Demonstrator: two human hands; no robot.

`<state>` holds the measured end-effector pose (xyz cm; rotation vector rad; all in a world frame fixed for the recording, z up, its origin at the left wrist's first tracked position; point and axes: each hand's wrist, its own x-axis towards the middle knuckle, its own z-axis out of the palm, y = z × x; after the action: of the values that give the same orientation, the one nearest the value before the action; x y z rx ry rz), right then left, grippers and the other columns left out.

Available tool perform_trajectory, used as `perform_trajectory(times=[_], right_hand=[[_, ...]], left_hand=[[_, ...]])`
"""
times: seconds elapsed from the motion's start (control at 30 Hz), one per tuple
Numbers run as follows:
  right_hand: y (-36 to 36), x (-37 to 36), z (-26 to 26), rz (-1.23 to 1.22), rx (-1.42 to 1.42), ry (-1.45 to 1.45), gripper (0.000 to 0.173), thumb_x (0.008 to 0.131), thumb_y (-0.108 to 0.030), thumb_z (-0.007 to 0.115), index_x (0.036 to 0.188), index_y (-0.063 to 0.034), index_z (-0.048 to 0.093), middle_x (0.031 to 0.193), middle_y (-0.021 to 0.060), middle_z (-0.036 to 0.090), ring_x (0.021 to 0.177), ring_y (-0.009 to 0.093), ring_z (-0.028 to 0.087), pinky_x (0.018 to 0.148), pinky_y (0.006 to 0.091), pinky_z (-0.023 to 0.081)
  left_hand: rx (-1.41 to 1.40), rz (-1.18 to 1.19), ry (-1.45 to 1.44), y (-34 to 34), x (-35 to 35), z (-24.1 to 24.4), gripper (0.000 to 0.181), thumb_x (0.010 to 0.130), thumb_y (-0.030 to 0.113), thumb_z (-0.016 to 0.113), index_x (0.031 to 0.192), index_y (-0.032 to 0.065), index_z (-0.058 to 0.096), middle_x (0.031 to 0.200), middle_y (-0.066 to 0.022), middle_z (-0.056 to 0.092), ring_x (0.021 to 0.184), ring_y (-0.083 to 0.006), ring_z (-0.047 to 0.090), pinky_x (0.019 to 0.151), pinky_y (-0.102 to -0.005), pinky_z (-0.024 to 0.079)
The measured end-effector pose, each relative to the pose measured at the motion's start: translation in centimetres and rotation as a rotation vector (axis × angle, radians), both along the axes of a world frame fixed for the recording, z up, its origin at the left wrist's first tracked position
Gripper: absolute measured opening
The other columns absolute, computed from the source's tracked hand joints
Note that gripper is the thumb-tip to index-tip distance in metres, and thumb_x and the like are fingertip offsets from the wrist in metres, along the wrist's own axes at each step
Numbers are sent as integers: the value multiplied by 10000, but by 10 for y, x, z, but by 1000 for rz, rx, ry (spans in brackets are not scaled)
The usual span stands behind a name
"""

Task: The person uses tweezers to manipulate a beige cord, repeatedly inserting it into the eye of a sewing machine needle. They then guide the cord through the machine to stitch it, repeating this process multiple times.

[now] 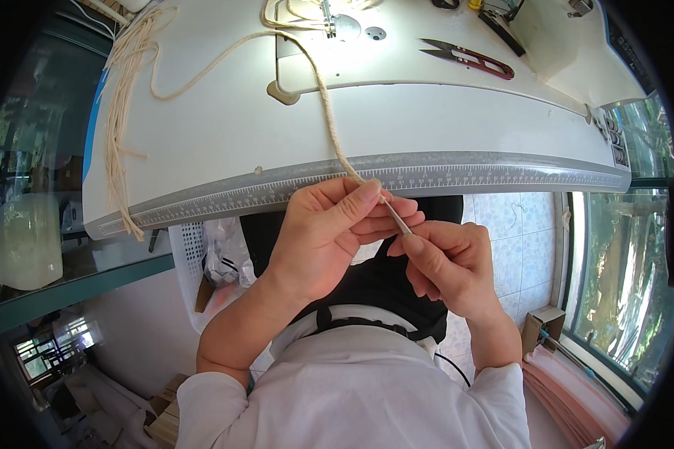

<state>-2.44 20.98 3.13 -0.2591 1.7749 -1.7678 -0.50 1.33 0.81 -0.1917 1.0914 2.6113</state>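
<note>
My left hand [331,224] pinches a cream cotton cord [327,106] near its end, just in front of the table edge. From there the cord runs up over the table and curves away to the left. My right hand [446,261] grips a slim, tapered metal tool [399,218], possibly tweezers. Its tip meets the cord end at my left fingertips; whether it goes inside the cord cannot be seen. Most of the tool's rear part is hidden in my right hand.
A sewing machine's needle plate [347,27] and presser foot [329,25] sit under bright light, with cord around them. Red-handled thread snips [472,59] lie to the right. Cream cords [124,112] hang over the table's left side. A ruler strip [449,175] lines the front edge. Below stands a white basket [190,252].
</note>
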Motion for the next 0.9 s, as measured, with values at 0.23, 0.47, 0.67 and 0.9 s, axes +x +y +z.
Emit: perform_trajectory(times=[0.23,0.47,0.67,0.9], right_hand=[[0,0,1,12,-3,30,281,1016,-196,582,907,28,713,534,11,571,441,47,486,410,220,353],[0,0,2,16,-15,22,284,1016,-196,580,899,28,709,536,11,569,444,48,490,412,219,354],[-1,-1,3,18,11,10,286,1017,-196,577,900,29,708,535,11,567,442,47,486,416,218,359],[-1,-2,3,30,30,11,290,1018,-200,577,900,32,704,536,15,566,445,51,489,420,221,369]], left_hand=[[-2,-17,-6,-1,0,1,297,1052,208,475,1108,-35,636,1115,-226,694,1079,-352,679,972,-467,537],[-6,-30,-1,-2,0,0,292,1054,200,470,1103,-35,636,1112,-224,695,1084,-349,677,973,-466,537],[-19,-30,3,-2,0,-2,289,1053,202,475,1098,-32,637,1119,-222,693,1097,-346,672,976,-463,534],[-30,-23,6,-2,1,-2,289,1050,212,485,1097,-27,639,1115,-215,697,1093,-334,676,975,-457,534]])
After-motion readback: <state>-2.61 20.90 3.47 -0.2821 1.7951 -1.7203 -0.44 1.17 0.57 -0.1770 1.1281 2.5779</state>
